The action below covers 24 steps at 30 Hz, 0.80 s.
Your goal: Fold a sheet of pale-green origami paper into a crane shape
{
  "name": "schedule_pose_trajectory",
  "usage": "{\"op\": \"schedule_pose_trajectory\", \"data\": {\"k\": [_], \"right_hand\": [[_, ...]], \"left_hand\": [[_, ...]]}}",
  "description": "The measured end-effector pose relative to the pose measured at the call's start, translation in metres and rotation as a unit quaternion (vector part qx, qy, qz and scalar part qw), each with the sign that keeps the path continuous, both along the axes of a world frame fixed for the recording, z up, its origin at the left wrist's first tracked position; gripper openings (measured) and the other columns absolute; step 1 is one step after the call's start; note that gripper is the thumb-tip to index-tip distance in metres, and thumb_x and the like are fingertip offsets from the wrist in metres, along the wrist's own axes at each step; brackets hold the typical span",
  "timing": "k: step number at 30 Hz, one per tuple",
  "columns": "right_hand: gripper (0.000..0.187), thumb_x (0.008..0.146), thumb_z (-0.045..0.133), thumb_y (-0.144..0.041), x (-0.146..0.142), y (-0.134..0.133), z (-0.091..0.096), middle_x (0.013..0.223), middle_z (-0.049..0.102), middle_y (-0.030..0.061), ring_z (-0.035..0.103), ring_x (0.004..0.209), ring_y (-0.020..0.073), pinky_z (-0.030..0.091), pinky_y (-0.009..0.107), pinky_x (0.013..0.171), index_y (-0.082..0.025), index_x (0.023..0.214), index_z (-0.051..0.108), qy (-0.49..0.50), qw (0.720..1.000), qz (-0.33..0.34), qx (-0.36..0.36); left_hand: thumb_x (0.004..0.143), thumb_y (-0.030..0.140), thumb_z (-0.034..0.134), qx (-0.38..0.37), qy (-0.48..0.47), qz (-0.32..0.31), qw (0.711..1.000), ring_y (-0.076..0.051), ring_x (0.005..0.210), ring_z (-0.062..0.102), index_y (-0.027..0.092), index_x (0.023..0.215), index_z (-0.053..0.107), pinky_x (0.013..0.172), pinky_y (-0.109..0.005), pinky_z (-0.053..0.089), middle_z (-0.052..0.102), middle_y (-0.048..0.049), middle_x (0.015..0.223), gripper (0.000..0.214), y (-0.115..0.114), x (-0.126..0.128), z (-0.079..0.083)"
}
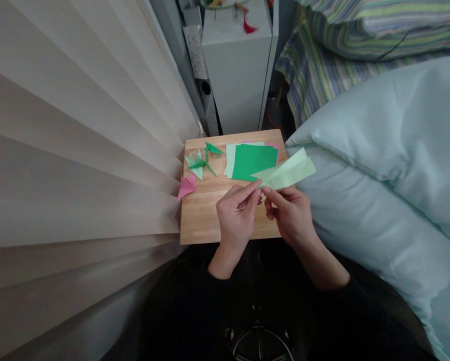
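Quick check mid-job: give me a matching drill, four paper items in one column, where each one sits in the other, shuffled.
1 pale green folded paper
2 dark green sheet
3 pink folded piece
4 green folded figures

a left edge of the wooden board, overhanging
b pinched between left hand and right hand
c top of the paper stack
d far left part of the board

Pairs: 1-b, 2-c, 3-a, 4-d

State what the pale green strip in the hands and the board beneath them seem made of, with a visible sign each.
The pale green strip: thin matte paper, by its sharp creases. The board: pale wood, likely smooth-finished; grain lines show.
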State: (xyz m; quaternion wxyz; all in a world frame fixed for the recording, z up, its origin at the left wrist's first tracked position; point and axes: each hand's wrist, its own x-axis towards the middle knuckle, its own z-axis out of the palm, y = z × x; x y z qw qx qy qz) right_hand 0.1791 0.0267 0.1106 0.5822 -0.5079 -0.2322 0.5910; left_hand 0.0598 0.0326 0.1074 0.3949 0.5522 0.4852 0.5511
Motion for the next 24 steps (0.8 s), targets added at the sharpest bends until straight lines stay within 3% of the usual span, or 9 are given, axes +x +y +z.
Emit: {"op": "schedule_pose_trajectory", "data": {"k": [9, 19, 24], "right_hand": [[0.04, 0.061, 0.095, -0.037, -0.0039, 0.0017, 0.002, 0.046, 0.053, -0.0046, 0.04, 0.042, 0.0051, 0.027, 0.022, 0.04, -0.019, 0.049, 0.061, 0.04, 0.998, -0.04, -0.004], [0.043, 0.061, 0.095, -0.04, -0.0037, 0.0011, 0.0024, 0.045, 0.051, -0.0056, 0.04, 0.041, 0.0052, 0.028, 0.024, 0.041, -0.019, 0.05, 0.059, 0.019, 0.999, -0.047, 0.012], [0.035, 0.063, 0.094, -0.036, -0.0028, 0.0009, 0.0021, 0.049, 0.055, -0.0044, 0.043, 0.044, 0.0065, 0.03, 0.023, 0.041, -0.019, 0.054, 0.065, 0.015, 0.999, -0.046, 0.014]], "left_hand": [[0.091, 0.033, 0.078, -0.009, -0.014, -0.007, 1.0, -0.012, 0.068, 0.072, 0.023, 0.111, 0.083, 0.063, -0.023, 0.059, 0.077, -0.0037, 0.085, 0.024, -0.0015, 0.0028, -0.0024], [0.093, 0.032, 0.075, 0.005, 0.009, -0.014, 1.0, -0.012, 0.067, 0.073, 0.024, 0.111, 0.083, 0.063, -0.024, 0.059, 0.077, -0.003, 0.083, 0.021, -0.003, 0.0015, 0.0011], [0.093, 0.029, 0.075, 0.03, 0.028, -0.011, 0.999, -0.012, 0.067, 0.073, 0.023, 0.111, 0.083, 0.063, -0.024, 0.059, 0.077, -0.0032, 0.081, 0.02, -0.0018, 0.0002, 0.0012]]}}
